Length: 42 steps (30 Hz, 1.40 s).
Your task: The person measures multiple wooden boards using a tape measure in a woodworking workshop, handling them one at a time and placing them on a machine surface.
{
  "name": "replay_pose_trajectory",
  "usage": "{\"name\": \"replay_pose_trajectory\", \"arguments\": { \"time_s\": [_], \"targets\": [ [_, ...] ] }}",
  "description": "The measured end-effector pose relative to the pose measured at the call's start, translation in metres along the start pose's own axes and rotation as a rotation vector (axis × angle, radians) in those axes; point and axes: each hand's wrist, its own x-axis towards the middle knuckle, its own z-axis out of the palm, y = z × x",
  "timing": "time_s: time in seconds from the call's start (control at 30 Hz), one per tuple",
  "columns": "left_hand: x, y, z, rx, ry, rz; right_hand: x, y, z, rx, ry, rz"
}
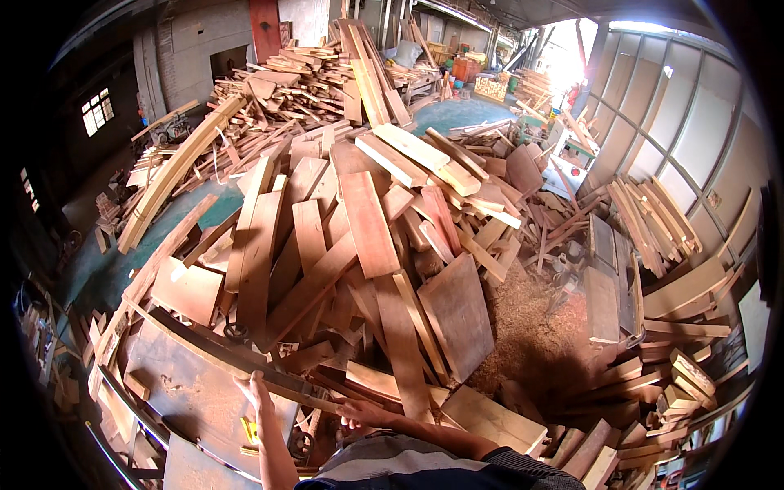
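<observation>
A long, narrow wooden strip lies slantwise over the flat metal machine table, its near end by my body. My left hand is closed on the strip partway along, the thumb pointing up at its near edge; the other fingers are partly hidden. At the strip's near right end, my right hand is closed around it with bent fingers. A small yellow object sits on the table beside my left forearm; its kind is unclear. Just past the strip stands a small handwheel.
A big heap of loose boards rises right beyond the table. Sawdust covers the floor to the right, near more stacked offcuts. Long beams lean at the far left. A white and green machine stands near the panelled wall.
</observation>
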Motion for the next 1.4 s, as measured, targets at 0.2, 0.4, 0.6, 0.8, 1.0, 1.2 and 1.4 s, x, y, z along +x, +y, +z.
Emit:
{"name": "replay_pose_trajectory", "arguments": {
  "time_s": [0.2,0.4,0.6,0.8,1.0,1.2,1.4],
  "targets": [
    [0.016,-0.018,-0.008,0.01,-0.023,0.009,0.002,0.001,0.0,0.044,-0.023,-0.007],
    [0.024,-0.03,-0.01,-0.018,0.008,0.044,0.002,0.002,0.003,0.093,-0.008,-0.003],
    [0.017,-0.021,-0.008,-0.057,-0.064,0.055,0.001,0.003,0.001,0.061,-0.012,-0.024],
    [0.013,-0.015,-0.008,0.007,-0.035,0.034,-0.002,0.0,0.003,0.085,-0.005,-0.019],
    [0.014,-0.016,-0.011,0.037,-0.037,-0.003,-0.003,-0.002,0.005,0.088,0.0,-0.042],
    [0.014,-0.015,-0.009,0.045,-0.05,-0.006,0.002,0.007,0.003,0.103,0.0,-0.04],
    [0.017,-0.019,-0.011,0.072,-0.01,-0.024,0.003,0.004,0.004,0.085,-0.009,-0.026]
  ]
}}
